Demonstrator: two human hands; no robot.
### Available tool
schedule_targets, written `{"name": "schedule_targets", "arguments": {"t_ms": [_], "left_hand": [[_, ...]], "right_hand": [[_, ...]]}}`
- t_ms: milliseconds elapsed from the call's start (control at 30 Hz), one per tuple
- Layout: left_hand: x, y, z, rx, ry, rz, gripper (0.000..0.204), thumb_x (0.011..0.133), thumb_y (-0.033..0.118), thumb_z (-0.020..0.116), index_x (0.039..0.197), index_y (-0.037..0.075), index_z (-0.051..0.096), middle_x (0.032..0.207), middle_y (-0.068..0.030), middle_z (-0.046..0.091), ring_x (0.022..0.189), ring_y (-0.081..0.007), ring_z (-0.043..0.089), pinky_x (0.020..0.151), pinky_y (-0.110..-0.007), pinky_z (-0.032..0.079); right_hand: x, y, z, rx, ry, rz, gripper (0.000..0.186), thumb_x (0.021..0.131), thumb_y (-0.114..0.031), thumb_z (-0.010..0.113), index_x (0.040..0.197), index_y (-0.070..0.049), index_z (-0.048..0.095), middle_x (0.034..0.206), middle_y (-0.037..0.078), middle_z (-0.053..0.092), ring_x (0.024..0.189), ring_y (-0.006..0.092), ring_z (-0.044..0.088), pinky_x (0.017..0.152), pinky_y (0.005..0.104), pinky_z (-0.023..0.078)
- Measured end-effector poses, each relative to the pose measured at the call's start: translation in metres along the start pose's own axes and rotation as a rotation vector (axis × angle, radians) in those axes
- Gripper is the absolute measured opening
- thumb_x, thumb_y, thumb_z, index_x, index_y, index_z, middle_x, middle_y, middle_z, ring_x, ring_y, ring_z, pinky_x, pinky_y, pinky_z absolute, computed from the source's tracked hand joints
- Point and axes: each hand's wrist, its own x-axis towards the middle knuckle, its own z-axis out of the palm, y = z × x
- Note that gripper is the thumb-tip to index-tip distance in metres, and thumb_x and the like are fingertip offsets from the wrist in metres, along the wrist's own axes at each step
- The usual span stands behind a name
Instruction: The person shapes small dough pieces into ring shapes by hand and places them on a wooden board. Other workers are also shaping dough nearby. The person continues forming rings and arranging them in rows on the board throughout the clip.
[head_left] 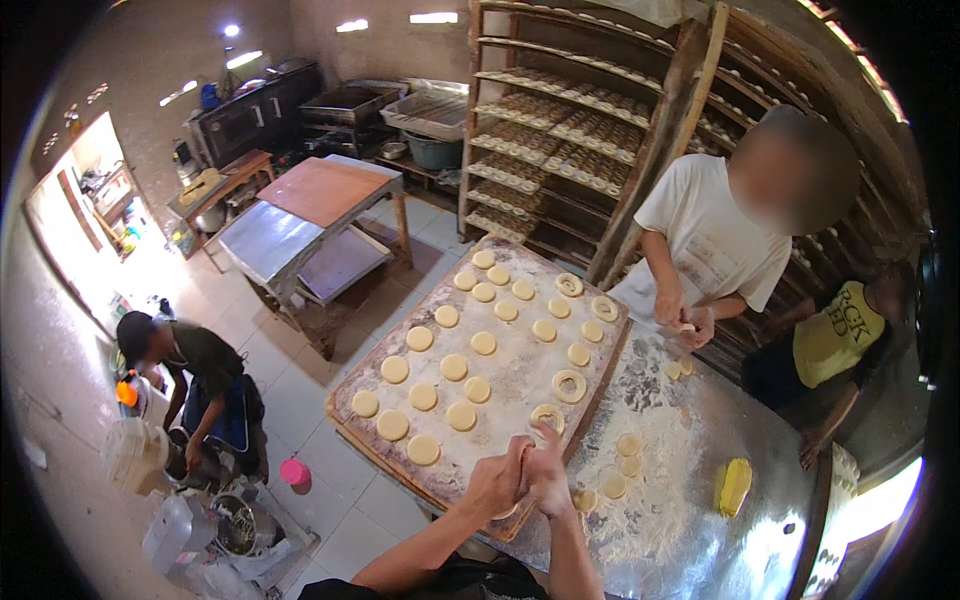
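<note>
My left hand (500,478) and my right hand (548,470) meet at the near end of a floured wooden board (400,315). Both have their fingers curled close together; what is between them is hidden. The board bears several flat dough rounds (454,367) and a few ring shapes (568,386), one of which lies just beyond my fingers. To the right, several thin dough rounds (628,443) lie on the flour-dusted metal table (725,425), and a yellow oblong lump (733,485) sits farther right.
A co-worker (712,215) stands across the table, hands together. Another person (845,335) is at the far right; one more (200,370) bends over buckets at left, near a pink tub (294,472). Behind are a second table (262,245) and racks (570,45) of filled trays.
</note>
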Motion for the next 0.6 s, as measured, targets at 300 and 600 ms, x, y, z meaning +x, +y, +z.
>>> {"name": "schedule_targets", "arguments": {"t_ms": [300,600], "left_hand": [[0.113,-0.042,-0.004,-0.227,0.096,0.176,0.016,0.099,0.004,0.048,0.114,0.007,0.052,0.070,-0.0172,0.060,0.065,-0.0372,0.067,0.055,-0.045,0.049],[0.173,-0.055,0.007,-0.184,-0.115,0.041,0.014,0.102,0.018,0.050,0.115,0.013,0.048,0.070,-0.0203,0.065,0.061,-0.0443,0.064,0.053,-0.054,0.049]], "right_hand": [[0.092,0.021,-0.021,0.238,0.373,0.083,0.043,0.102,-0.043,0.042,0.131,-0.012,0.043,0.099,0.004,0.061,0.078,0.0116,0.059,0.061,0.0221,0.042],[0.139,0.017,-0.058,-0.101,0.421,-0.048,0.063,0.102,-0.062,0.035,0.140,-0.012,0.041,0.112,0.012,0.058,0.078,0.0173,0.064,0.059,0.0215,0.045]]}}
